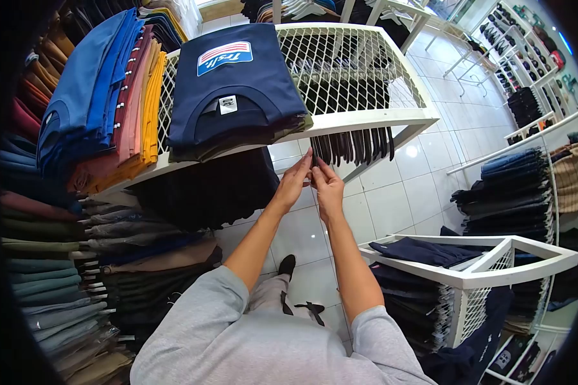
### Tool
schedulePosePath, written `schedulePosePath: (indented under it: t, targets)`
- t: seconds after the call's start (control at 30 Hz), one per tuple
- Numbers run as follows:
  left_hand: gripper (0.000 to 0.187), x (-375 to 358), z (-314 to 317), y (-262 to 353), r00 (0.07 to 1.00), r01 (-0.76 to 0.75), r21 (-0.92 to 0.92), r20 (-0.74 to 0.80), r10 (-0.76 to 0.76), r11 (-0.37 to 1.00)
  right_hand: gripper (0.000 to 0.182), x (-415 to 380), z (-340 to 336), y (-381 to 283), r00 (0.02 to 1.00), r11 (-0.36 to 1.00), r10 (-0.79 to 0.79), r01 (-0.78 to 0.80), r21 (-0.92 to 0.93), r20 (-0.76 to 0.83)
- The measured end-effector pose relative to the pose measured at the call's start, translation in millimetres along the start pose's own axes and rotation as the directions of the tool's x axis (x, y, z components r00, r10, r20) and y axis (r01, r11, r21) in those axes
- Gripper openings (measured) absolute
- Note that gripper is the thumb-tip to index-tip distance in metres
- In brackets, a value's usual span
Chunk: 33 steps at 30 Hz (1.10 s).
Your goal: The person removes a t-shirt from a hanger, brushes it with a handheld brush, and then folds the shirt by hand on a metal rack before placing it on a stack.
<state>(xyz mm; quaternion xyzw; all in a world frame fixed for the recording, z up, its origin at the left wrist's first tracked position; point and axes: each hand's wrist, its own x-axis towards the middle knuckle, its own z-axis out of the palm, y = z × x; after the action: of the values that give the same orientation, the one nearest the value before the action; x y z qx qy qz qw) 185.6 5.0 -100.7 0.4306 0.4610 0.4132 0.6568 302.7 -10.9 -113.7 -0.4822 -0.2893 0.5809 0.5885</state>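
Note:
Both hands meet below the front edge of a white mesh shelf (366, 120), at the left end of a row of dark hanging items (353, 147). My left hand (294, 183) has its fingers pressed around the edge of a dark hanging item. Beside it on the right, my right hand (327, 186) pinches the same dark edge, its fingertips close to the left ones. On the shelf above lies a folded navy T-shirt (237, 83) with a printed patch, on top of other folded garments.
Blue, red and yellow folded garments (103, 83) stand at the shelf's left. Stacked trousers (51, 289) fill the lower left. A white rack (481, 276) with navy clothes is at the right. Dark garments (205, 192) hang under the shelf. Tiled floor (392, 199) shows between.

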Motion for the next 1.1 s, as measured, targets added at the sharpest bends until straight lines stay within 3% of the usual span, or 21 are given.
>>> schedulePosePath:
  t: [0.1, 0.2, 0.3, 0.4, 0.47, 0.53, 0.7, 0.73, 0.83, 0.97, 1.07, 1.1]
  targets:
    - [0.067, 1.7, -1.9, -6.5, 1.000, 0.016, 0.052, 0.002, -0.016, 0.999, 0.041, 1.8, -7.9, 2.6, 1.000, 0.998, 0.005, -0.006, -0.070, -0.013]
    - [0.069, -8.8, -6.9, -15.9, 0.999, 0.037, 0.087, -0.029, -0.035, 0.996, 0.045, -4.1, -10.2, 17.4, 1.000, 0.968, 0.003, 0.003, -0.253, 0.020]
    - [0.069, -32.0, -10.1, -27.3, 1.000, 0.026, 0.137, -0.017, -0.024, 0.990, 0.045, -20.7, -12.0, 36.7, 1.000, 0.977, -0.002, -0.003, -0.214, -0.026]
    - [0.070, -61.2, -5.5, -44.6, 1.000, -0.010, 0.312, 0.017, 0.005, 0.950, 0.047, -49.0, -28.9, 39.3, 0.998, 0.956, 0.045, -0.056, -0.287, -0.047]
    - [0.069, -89.0, 6.2, -56.6, 0.996, 0.029, 0.288, -0.091, -0.002, 0.957, 0.048, -80.5, -50.1, 34.7, 1.000, 0.947, 0.003, -0.011, -0.322, -0.026]
    - [0.069, -118.8, 18.2, -61.7, 0.997, 0.060, 0.304, -0.058, -0.044, 0.951, 0.040, -128.0, -68.0, 3.9, 0.997, 0.963, 0.026, -0.045, -0.265, -0.077]
    - [0.069, -169.7, 75.5, -51.3, 0.982, 0.112, 0.422, 0.094, -0.166, 0.900, 0.031, -244.7, -165.0, -39.9, 0.948, 0.900, -0.140, 0.002, -0.436, -0.286]
    - [0.069, -176.0, 92.2, -50.7, 0.977, 0.060, 0.453, 0.158, -0.146, 0.889, 0.030, -264.7, -185.9, -44.5, 0.922, 0.892, -0.225, 0.065, -0.448, -0.314]
    - [0.066, -197.3, 146.8, -45.4, 0.937, -0.063, 0.483, 0.331, -0.115, 0.873, 0.026, -337.4, -230.7, -80.8, 0.810, 0.864, -0.336, 0.061, -0.500, -0.480]
    - [0.056, -239.7, 230.4, -31.4, 0.821, -0.216, 0.443, 0.565, -0.084, 0.870, 0.022, -429.8, -268.7, -116.1, 0.551, 0.734, -0.614, 0.136, -0.665, -0.565]
    - [0.048, -277.4, 292.3, -43.2, 0.714, -0.333, 0.381, 0.700, -0.034, 0.863, 0.017, -505.6, -285.1, -140.0, 0.357, 0.559, -0.773, -0.008, -0.829, -0.525]
    - [0.048, -295.2, 311.7, -38.0, 0.671, -0.355, 0.376, 0.740, -0.047, 0.856, 0.015, -530.4, -292.0, -142.9, 0.300, 0.582, -0.767, -0.048, -0.812, -0.568]
